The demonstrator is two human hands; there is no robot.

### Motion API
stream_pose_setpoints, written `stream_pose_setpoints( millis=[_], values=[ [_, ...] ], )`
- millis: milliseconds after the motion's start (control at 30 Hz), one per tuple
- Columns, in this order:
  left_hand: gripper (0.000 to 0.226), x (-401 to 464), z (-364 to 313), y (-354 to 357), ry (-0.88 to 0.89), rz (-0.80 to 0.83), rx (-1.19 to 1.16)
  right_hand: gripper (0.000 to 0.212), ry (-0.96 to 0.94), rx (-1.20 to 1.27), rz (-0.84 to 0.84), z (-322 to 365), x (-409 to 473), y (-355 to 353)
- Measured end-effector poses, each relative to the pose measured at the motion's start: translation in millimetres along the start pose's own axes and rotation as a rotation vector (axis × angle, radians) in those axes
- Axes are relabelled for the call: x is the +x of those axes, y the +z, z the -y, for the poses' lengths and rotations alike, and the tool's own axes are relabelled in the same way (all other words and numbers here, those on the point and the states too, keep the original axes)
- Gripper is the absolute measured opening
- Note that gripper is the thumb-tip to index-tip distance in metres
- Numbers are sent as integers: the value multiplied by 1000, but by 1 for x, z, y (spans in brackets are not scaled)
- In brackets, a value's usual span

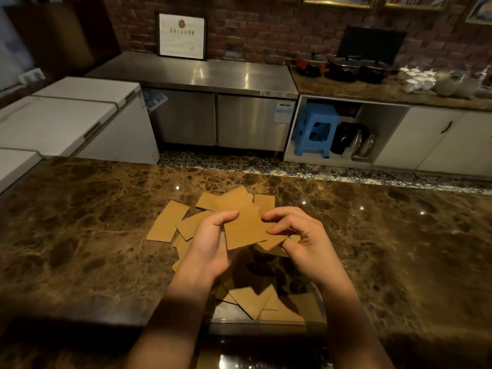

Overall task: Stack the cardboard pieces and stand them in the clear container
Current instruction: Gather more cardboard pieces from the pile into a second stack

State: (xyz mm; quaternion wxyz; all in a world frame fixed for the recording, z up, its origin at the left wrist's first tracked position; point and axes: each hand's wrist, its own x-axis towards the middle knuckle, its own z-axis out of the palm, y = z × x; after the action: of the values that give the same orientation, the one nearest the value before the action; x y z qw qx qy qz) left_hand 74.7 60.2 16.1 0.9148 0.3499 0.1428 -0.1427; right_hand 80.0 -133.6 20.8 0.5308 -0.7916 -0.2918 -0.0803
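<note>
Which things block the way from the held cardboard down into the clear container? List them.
Nothing visible blocks it. The held cardboard piece, gripped by the left hand and right hand, hangs above the clear container, which already holds loose cardboard pieces lying flat.

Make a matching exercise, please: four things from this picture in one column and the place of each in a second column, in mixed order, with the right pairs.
Things:
1. cardboard piece
2. blue stool
3. framed certificate
4. clear container

Places:
A. leaning against the brick wall
B. near edge of the marble counter, between the forearms
C. in the open cabinet bay
D. held by the left hand and right hand

Pairs: 1-D, 2-C, 3-A, 4-B
</note>
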Motion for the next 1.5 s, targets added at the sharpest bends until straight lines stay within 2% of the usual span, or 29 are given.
stream_pose_setpoints(
  millis=[100, 167, 233, 333, 433, 567, 800, 967, 1133, 1267, 1400, 1500],
  values=[
    [35, 3, -4, -6, 107, -56, -142, 35, 102, 28, -90, 0, 0, -2],
    [36, 3, -5, -9, 145, -32, -200, 32, 250, 235, -219, 2, 0, -2],
    [37, 2, -4, -8, 154, -37, -78, 34, 397, 503, -296, 2, 3, 0],
    [46, 1, 3, 1, 82, -39, 168, 34, 543, 738, -273, 5, 6, 8],
    [48, 0, 8, 5, 74, -43, 254, 32, 619, 764, -262, 7, 9, 17],
    [23, -1, 12, 4, 122, -22, 297, 27, 679, 738, -324, 4, 11, 22],
    [29, 0, 9, 3, 179, -85, 196, 17, 835, 829, -520, -3, 12, 17],
    [31, 1, 9, 2, 205, -113, 185, 18, 772, 799, -433, -5, 10, 15],
    [48, 1, 9, 2, 222, -106, 192, 27, 577, 675, -276, -4, 6, 15],
    [54, 1, 10, 2, 216, -133, 204, 36, 419, 661, -285, -4, 6, 11],
    [59, 1, 10, 2, 232, -152, 223, 28, 364, 626, -216, 1, 4, 15],
    [62, 1, 12, 5, 197, -220, 272, 28, 277, 599, -266, 5, 3, 12]
  ],
)
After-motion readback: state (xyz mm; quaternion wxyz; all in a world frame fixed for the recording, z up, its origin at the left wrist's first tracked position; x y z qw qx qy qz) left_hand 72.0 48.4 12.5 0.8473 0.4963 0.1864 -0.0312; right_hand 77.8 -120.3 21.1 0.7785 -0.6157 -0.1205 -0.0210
